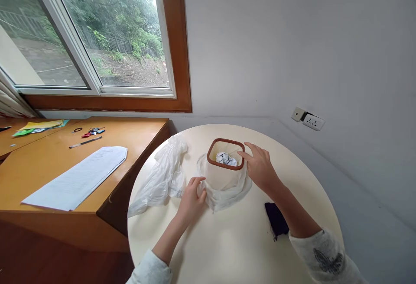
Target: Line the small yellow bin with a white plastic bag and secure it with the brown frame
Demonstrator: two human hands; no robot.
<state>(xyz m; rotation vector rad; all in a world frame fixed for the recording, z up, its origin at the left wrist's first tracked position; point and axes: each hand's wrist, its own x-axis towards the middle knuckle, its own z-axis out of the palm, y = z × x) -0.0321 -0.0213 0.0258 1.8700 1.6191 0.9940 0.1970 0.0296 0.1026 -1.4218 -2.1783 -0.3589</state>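
A small cream waste bin (pixel 224 176) with a brown rim stands upright on the round table. Crumpled white paper (pixel 226 159) lies inside it. A thin white plastic bag (pixel 227 198) is bunched low around the bin's front and sides. My left hand (pixel 192 199) is at the bag's left edge, index finger and thumb apart, seemingly touching the plastic. On the other side, my right hand (pixel 260 165) is beside the bin's rim, its thumb reaching over the right edge and its fingers spread outside. Whether it presses on the rim I cannot tell.
Another crumpled white plastic bag (pixel 165 173) lies at the round table's (pixel 224 249) left. A dark cloth pouch (pixel 276 221) lies under my right forearm. On the wooden desk (pixel 139 134) are paper sheets (pixel 81 175), a pen (pixel 85 142) and keys (pixel 94 131). A wall stands behind.
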